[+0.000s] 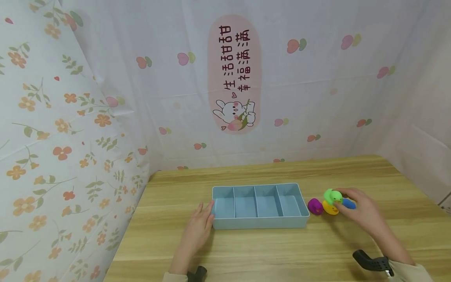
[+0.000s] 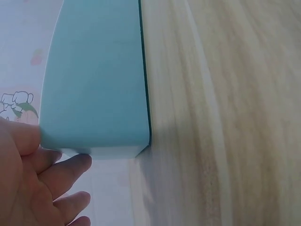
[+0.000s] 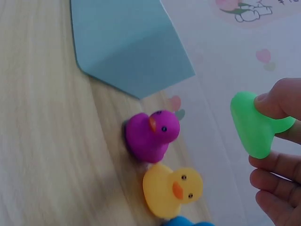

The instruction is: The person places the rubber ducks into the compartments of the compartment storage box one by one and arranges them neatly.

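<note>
Head view, clock directions taken from the tray's centre: tabletop (image 1: 253, 254), pale wood grain with long streaks. Tray (image 1: 258, 223), light blue, rectangular, four compartments side by side, resting on the wood. At 12, wall cloth (image 1: 158, 94), white, creased, printed with paired fruit shapes, bearing a rounded pink panel (image 1: 234, 74) with dark red characters and a white rabbit. At 10, floral cloth (image 1: 35, 129), white with orange blossoms and green sprigs. At 3, purple toy duck (image 1: 315, 206), just beside a yellow toy duck (image 1: 330, 209); beyond, a blue object (image 1: 349, 203), partly hidden. Left hand (image 1: 198, 225), fingers relaxed, touching the tray's 9 o'clock end. Right hand (image 1: 363, 209), at 3, thumb and fingers pinching a bright green toy duck (image 1: 332, 196), held up off the tabletop.
</note>
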Demonstrator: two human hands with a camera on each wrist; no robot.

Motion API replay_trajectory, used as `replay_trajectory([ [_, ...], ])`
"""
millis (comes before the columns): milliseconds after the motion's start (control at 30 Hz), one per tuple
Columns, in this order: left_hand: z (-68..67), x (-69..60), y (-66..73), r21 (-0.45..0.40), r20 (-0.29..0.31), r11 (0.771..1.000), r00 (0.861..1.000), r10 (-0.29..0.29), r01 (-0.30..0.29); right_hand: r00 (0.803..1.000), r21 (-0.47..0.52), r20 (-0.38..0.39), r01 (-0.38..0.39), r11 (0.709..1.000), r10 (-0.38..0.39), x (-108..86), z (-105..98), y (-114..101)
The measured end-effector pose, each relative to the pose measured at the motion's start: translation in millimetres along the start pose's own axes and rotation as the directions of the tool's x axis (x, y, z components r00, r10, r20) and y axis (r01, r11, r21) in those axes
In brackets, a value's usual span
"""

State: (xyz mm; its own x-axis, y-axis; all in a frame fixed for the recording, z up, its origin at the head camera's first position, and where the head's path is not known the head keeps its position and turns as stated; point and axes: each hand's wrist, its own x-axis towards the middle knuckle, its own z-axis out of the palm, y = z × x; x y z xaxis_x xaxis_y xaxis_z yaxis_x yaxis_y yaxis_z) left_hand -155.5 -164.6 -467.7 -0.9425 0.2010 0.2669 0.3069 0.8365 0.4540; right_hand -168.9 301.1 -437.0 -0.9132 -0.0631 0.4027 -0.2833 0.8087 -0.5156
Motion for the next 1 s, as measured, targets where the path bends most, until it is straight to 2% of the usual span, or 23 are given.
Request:
replay_trajectory([
  [233, -1.3, 1.0, 0.6, -0.030, -0.001, 1.000, 1.000, -0.001, 0.001, 1.000, 0.030, 0.029, -0.003, 1.000, 0.002, 6.3, 6, -9],
  [467, -0.6, 0.9, -0.6, -0.076, 0.002, 0.997, 1.000, -0.008, 0.008, 0.999, 0.043, -0.024, 0.049, 0.998, -0.048, 10.6, 16, -16],
  [1000, 2.0, 0.6, -2.4, -0.100, -0.001, 0.995, 1.000, -0.001, 0.001, 0.999, 0.084, -0.028, 0.031, 0.996, -0.029, 17.8, 28, -35],
])
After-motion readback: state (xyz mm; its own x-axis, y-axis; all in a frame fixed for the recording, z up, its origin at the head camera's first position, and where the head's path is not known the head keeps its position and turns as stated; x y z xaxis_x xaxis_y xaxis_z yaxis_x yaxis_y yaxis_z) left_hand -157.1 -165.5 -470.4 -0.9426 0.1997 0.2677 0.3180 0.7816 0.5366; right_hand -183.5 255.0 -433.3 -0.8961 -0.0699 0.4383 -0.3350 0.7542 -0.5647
